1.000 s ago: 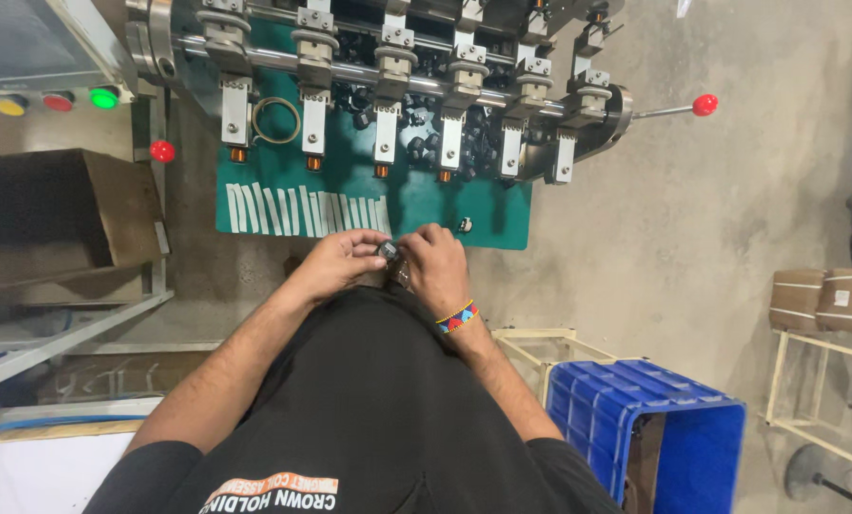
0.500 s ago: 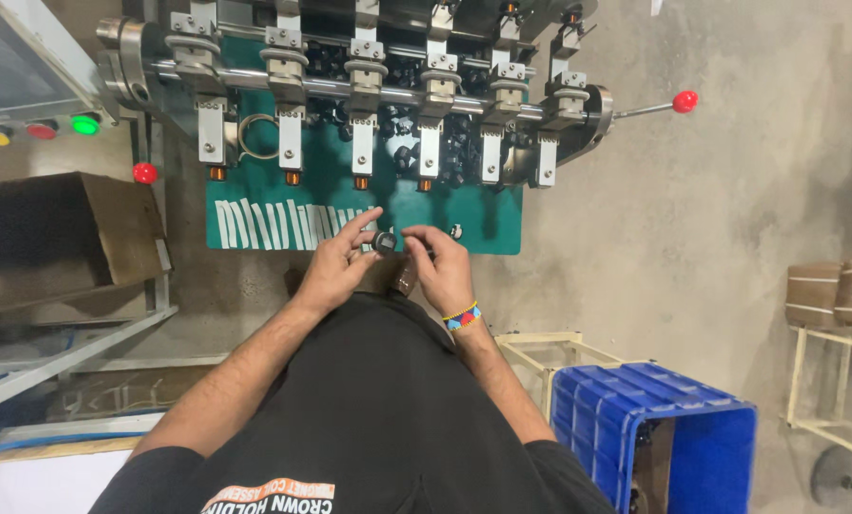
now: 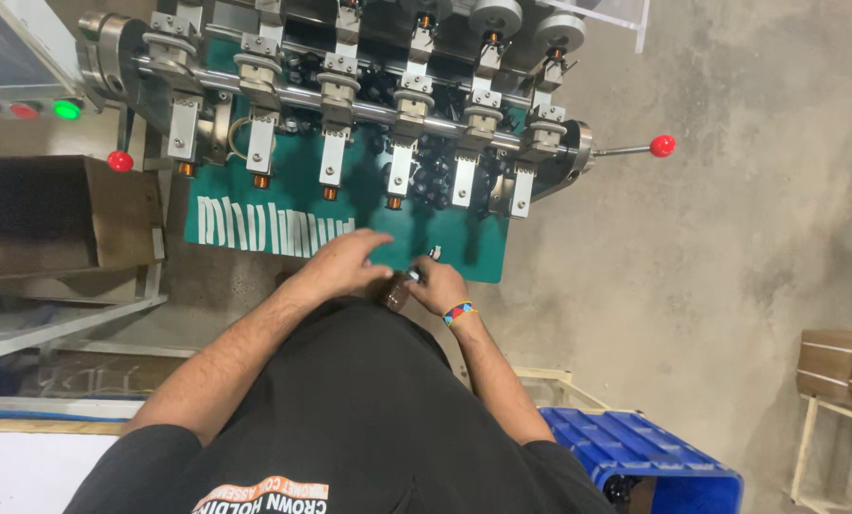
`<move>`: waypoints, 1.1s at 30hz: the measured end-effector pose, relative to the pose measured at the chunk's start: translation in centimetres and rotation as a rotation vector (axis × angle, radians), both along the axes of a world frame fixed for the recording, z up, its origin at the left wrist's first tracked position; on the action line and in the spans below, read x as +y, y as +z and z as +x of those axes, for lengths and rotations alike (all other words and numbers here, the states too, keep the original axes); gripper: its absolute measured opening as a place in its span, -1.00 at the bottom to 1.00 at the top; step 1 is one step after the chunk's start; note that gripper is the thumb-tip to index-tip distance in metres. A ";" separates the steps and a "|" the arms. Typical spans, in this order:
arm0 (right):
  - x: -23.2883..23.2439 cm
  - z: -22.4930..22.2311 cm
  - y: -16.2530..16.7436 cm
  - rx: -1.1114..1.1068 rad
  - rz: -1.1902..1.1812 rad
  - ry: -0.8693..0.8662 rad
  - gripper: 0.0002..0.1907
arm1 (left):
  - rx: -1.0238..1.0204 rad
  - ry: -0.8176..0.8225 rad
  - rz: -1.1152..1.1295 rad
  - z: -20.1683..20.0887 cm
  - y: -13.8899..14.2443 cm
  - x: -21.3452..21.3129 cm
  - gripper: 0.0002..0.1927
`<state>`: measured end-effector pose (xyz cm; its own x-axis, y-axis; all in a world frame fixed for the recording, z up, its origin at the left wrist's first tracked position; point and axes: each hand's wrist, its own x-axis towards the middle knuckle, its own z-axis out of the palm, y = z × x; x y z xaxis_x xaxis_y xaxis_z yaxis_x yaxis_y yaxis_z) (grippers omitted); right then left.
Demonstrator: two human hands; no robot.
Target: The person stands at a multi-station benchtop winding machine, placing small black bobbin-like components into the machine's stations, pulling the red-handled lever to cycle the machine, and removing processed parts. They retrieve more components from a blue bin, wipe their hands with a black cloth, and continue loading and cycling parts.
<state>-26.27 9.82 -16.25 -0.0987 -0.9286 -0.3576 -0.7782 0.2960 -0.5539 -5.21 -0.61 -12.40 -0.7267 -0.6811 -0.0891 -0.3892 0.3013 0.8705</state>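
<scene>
My left hand and my right hand meet at the near edge of a green work plate, just in front of my body. Between them sits a small dark, brownish part; my right fingers close on its top and my left fingers curl beside it. A coloured band circles my right wrist. Above the plate runs a steel shaft carrying a row of several metal arms with copper-coloured tips. A heap of small black parts lies under the arms.
White strips lie in a row on the plate's left. Red-knobbed levers stick out at the right and left. An open cardboard box stands left, a blue crate at lower right, small boxes on a rack.
My hands have dropped from the middle of the plate to its near edge. The view has shifted, so the machine now sits further right and higher.
</scene>
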 end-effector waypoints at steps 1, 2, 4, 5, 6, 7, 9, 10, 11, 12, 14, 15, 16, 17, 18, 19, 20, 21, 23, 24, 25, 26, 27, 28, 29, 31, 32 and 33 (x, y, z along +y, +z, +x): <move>-0.2 -1.2 -1.5 0.088 0.042 -0.010 -0.59 | -0.011 0.096 0.086 -1.0 0.4 -0.7 -0.42; -0.3 -2.2 -2.9 0.176 0.083 -0.017 -0.61 | 0.082 0.230 0.153 -2.0 1.0 -1.4 -0.44; -0.2 -3.8 -4.7 0.120 0.083 -0.145 -0.57 | 0.208 0.432 0.284 -4.1 2.0 -2.9 -0.47; -0.4 -4.1 -5.1 0.092 0.083 -0.210 -0.55 | 0.244 0.494 0.343 -5.1 2.5 -3.7 -0.48; -0.7 -4.2 -5.1 0.041 0.035 -0.254 -0.52 | 0.284 0.553 0.399 -6.1 2.9 -4.2 -0.49; -1.0 -4.3 -5.0 -0.009 -0.013 -0.300 -0.49 | 0.319 0.507 0.402 -7.2 3.1 -4.2 -0.59; -1.4 -4.1 -4.6 -0.037 -0.074 -0.360 -0.46 | 0.391 0.401 0.409 -9.2 3.1 -3.6 -0.70; -1.6 -3.8 -4.2 -0.017 -0.086 -0.368 -0.46 | 0.345 0.361 0.383 -10.0 2.8 -2.8 -0.72; -1.7 -3.4 -3.5 0.000 -0.093 -0.376 -0.45 | 0.295 0.322 0.360 -10.5 2.4 -1.8 -0.74; -1.6 -2.9 -2.8 -0.052 -0.120 -0.376 -0.48 | 0.212 0.256 0.085 -10.6 2.0 -1.2 -0.77; -1.6 -2.0 -1.3 -0.154 -0.179 -0.386 -0.52 | 0.043 0.098 -0.463 -10.2 1.0 -0.4 -0.84; -1.6 -1.5 -0.6 -0.194 -0.259 -0.363 -0.56 | -0.044 0.102 -0.406 -9.5 0.5 -0.4 -0.82; -1.6 -1.1 0.1 -0.231 -0.338 -0.338 -0.59 | -0.129 0.107 -0.347 -8.6 0.0 -0.6 -0.81; -1.7 -0.7 0.6 -0.268 -0.418 -0.314 -0.62 | -0.213 0.108 -0.288 -7.5 -0.3 -0.8 -0.80; -2.0 -0.3 0.9 -0.289 -0.438 -0.267 -0.62 | -0.198 0.111 -0.294 -6.4 -0.5 -1.1 -0.80; -2.7 0.2 1.1 -0.312 -0.456 -0.220 -0.61 | -0.186 0.114 -0.299 -5.1 -0.6 -1.2 -0.79; -3.4 0.8 1.0 -0.336 -0.474 -0.175 -0.61 | -0.174 0.115 -0.304 -3.9 -0.7 -1.3 -0.79; -4.6 1.4 0.8 -0.617 -0.331 -0.264 -0.58 | -0.177 0.082 -0.253 -2.8 -0.7 -1.2 -0.81; -7.1 3.0 0.1 -1.163 -0.026 -0.439 -0.52 | -0.181 0.013 -0.156 -0.7 -0.7 -0.8 -0.83; -7.9 3.8 -0.1 -1.230 0.001 -0.522 -0.55 | -0.110 0.000 -0.141 0.4 -0.5 -0.5 -0.83; -8.8 4.5 0.0 -1.296 0.026 -0.603 -0.56 | -0.039 -0.012 -0.127 1.5 -0.1 -0.3 -0.83; -9.5 5.1 0.2 -1.364 0.052 -0.680 -0.56 | 0.032 -0.023 -0.114 2.4 0.3 -0.3 -0.83; -9.7 5.4 0.2 -1.321 0.065 -0.684 -0.57 | 0.093 0.027 -0.089 3.4 0.9 -0.2 -0.81; -9.4 5.4 0.1 -1.279 0.083 -0.693 -0.57 | 0.152 0.075 -0.059 4.6 1.5 0.0 -0.79; -8.8 5.6 0.5 -1.237 0.104 -0.704 -0.57 | 0.209 0.122 -0.024 5.7 2.0 0.0 -0.77; -7.2 6.1 1.4 -1.308 0.250 -0.580 -0.55 | 0.289 0.105 -0.056 7.7 3.0 -0.2 -0.73; -6.0 6.5 1.9 -1.339 0.328 -0.526 -0.55 | 0.329 0.094 -0.063 8.5 3.4 -0.2 -0.70; -5.1 7.0 2.2 -1.382 0.448 -0.475 -0.52 | 0.320 0.058 -0.031 9.2 3.6 -0.4 -0.69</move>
<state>-19.27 4.68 -14.04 0.2891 -0.7023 -0.6505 0.4686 0.6964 -0.5436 3.94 -1.04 -8.77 -0.6741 -0.7212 0.1593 -0.1145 0.3152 0.9421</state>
